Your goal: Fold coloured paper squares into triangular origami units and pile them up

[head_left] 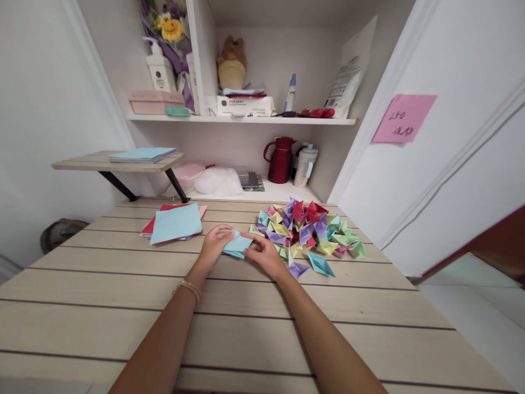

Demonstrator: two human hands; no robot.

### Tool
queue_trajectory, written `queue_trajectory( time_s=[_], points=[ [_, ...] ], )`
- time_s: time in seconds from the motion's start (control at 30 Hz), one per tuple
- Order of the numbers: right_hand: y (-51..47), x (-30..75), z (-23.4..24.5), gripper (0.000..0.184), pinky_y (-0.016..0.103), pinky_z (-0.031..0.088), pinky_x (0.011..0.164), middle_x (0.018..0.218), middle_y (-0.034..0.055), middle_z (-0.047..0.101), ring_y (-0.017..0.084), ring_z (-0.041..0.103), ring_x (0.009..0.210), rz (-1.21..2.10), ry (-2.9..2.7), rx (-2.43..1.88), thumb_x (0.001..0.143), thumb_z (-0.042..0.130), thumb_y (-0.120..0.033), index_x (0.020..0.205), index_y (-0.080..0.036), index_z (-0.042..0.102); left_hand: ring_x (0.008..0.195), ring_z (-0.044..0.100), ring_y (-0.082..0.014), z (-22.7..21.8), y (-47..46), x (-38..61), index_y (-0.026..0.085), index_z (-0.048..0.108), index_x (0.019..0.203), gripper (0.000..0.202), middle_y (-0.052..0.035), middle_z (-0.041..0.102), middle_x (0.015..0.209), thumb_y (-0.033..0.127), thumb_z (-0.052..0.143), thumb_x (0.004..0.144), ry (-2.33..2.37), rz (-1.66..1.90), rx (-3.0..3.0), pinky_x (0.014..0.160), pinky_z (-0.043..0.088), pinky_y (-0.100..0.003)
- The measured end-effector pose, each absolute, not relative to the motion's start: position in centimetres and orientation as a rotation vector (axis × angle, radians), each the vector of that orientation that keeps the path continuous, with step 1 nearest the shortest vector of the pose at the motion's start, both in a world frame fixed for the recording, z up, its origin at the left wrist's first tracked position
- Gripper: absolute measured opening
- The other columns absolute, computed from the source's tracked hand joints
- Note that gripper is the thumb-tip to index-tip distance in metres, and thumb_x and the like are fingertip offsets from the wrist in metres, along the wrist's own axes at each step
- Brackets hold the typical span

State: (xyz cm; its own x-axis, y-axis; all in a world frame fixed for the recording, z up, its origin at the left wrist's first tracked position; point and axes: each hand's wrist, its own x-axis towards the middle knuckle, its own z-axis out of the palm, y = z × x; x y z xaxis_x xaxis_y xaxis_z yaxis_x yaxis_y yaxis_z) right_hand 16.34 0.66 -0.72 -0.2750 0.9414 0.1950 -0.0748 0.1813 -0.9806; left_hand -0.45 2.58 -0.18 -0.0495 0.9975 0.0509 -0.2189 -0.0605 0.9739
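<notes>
Between my two hands is a partly folded sheet of light blue origami paper (237,244), held just above or on the wooden table. My left hand (215,246) grips its left side, thumb along the top edge. On its right edge, the fingers of my right hand (264,254) pinch the paper. Close by on the right lies a heap of folded paper boats (305,232) in purple, red, yellow, green and blue. A blue boat (321,265) sits at the heap's near edge. To the left rests a stack of square paper (176,223), light blue on top, red beneath.
The slatted table (246,339) meets a white shelf unit (246,119) at the back. A small raised shelf (82,160) carries more blue paper (142,154). A red jug (281,160) and a pale bottle (305,166) stand behind the boats. A pink note (404,118) hangs at right.
</notes>
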Motion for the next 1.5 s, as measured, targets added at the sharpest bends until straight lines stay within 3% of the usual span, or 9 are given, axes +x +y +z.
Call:
queue_trajectory(
  time_s=[0.17, 0.37, 0.6, 0.73, 0.83, 1.0, 1.13, 1.27, 1.5],
  points=[
    [0.6, 16.3, -0.4, 0.058, 0.022, 0.039, 0.056, 0.062, -0.0043, 0.052, 0.01, 0.047, 0.057, 1.216, -1.436, -0.941, 0.058, 0.076, -0.036, 0.111, -0.018, 0.063, 0.07, 0.063, -0.0173, 0.2, 2.1, -0.3, 0.01, 0.069, 0.087, 0.038, -0.0096, 0.07, 0.082, 0.034, 0.077, 0.059, 0.939, 1.31, 1.005, 0.062, 0.047, -0.025],
    [1.3, 16.3, -1.1, 0.055, 0.025, 0.043, 0.059, 0.096, 0.0047, 0.057, 0.01, 0.048, 0.063, 1.074, -1.405, -0.946, 0.064, 0.07, -0.047, 0.111, -0.019, 0.065, 0.082, 0.065, -0.018, 0.6, 1.7, -0.3, 0.014, 0.066, 0.103, 0.047, -0.0094, 0.069, 0.095, 0.024, 0.079, 0.058, 0.81, 1.203, 1.028, 0.077, 0.049, -0.029],
    [1.2, 16.3, -1.1, 0.053, 0.024, 0.044, 0.055, 0.109, 0.0071, 0.055, 0.011, 0.049, 0.064, 1.085, -1.376, -0.942, 0.066, 0.068, -0.048, 0.111, -0.02, 0.064, 0.07, 0.064, -0.0151, -0.1, 2.1, -0.2, 0.011, 0.068, 0.078, 0.032, -0.0057, 0.069, 0.074, 0.035, 0.076, 0.059, 0.942, 1.318, 1.053, 0.073, 0.051, -0.028],
    [1.3, 16.2, -1.0, 0.047, 0.023, 0.042, 0.051, 0.08, 0.0035, 0.062, 0.01, 0.048, 0.054, 1.12, -1.315, -0.945, 0.066, 0.068, -0.047, 0.103, -0.017, 0.066, 0.064, 0.062, -0.0143, -0.3, 2.5, -0.2, 0.011, 0.066, 0.069, 0.034, -0.0042, 0.067, 0.067, 0.042, 0.075, 0.058, 1.015, 1.39, 1.088, 0.067, 0.05, -0.027],
    [1.5, 16.1, -1.2, 0.036, 0.023, 0.041, 0.048, 0.06, 0.0001, 0.058, 0.01, 0.049, 0.051, 1.15, -1.228, -0.938, 0.067, 0.068, -0.046, 0.085, -0.015, 0.067, 0.059, 0.06, -0.0126, -0.4, 2.7, -0.2, 0.011, 0.064, 0.072, 0.035, -0.0035, 0.067, 0.066, 0.041, 0.076, 0.057, 1.05, 1.457, 1.1, 0.059, 0.048, -0.023],
    [1.8, 16.0, -1.6, 0.034, 0.02, 0.04, 0.044, 0.058, -0.0031, 0.058, 0.01, 0.052, 0.047, 1.183, -1.088, -0.846, 0.066, 0.07, -0.042, 0.088, -0.018, 0.059, 0.062, 0.06, -0.0133, -0.3, 2.5, 0.1, 0.014, 0.063, 0.087, 0.039, -0.004, 0.068, 0.072, 0.033, 0.077, 0.057, 0.988, 1.423, 1.16, 0.058, 0.047, -0.023],
    [1.8, 15.9, -1.5, 0.039, 0.02, 0.041, 0.043, 0.06, -0.0043, 0.057, 0.009, 0.051, 0.047, 1.188, -1.047, -0.821, 0.065, 0.071, -0.04, 0.094, -0.019, 0.056, 0.071, 0.062, -0.0159, -0.2, 2.1, 0.3, 0.013, 0.067, 0.076, 0.029, -0.006, 0.069, 0.078, 0.03, 0.077, 0.056, 0.993, 1.33, 1.303, 0.067, 0.048, -0.027],
    [1.5, 15.8, -1.2, 0.047, 0.02, 0.041, 0.046, 0.062, -0.0046, 0.058, 0.008, 0.05, 0.048, 1.257, -1.088, -0.81, 0.061, 0.074, -0.038, 0.102, -0.019, 0.057, 0.083, 0.062, -0.0195, -0.1, 2.0, 0.2, 0.013, 0.069, 0.092, 0.036, -0.0084, 0.07, 0.094, 0.031, 0.075, 0.061, 0.966, 1.288, 1.281, 0.077, 0.047, -0.03],
    [1.6, 15.8, -1.3, 0.04, 0.024, 0.046, 0.054, 0.068, 0.0001, 0.063, 0.012, 0.055, 0.06, 1.398, -1.054, -0.839, 0.058, 0.074, -0.037, 0.09, -0.016, 0.064, 0.083, 0.062, -0.0184, -0.3, 2.5, 0.0, 0.013, 0.069, 0.097, 0.036, -0.0089, 0.07, 0.09, 0.033, 0.071, 0.067, 0.985, 1.332, 1.187, 0.08, 0.046, -0.029]
  ],
)
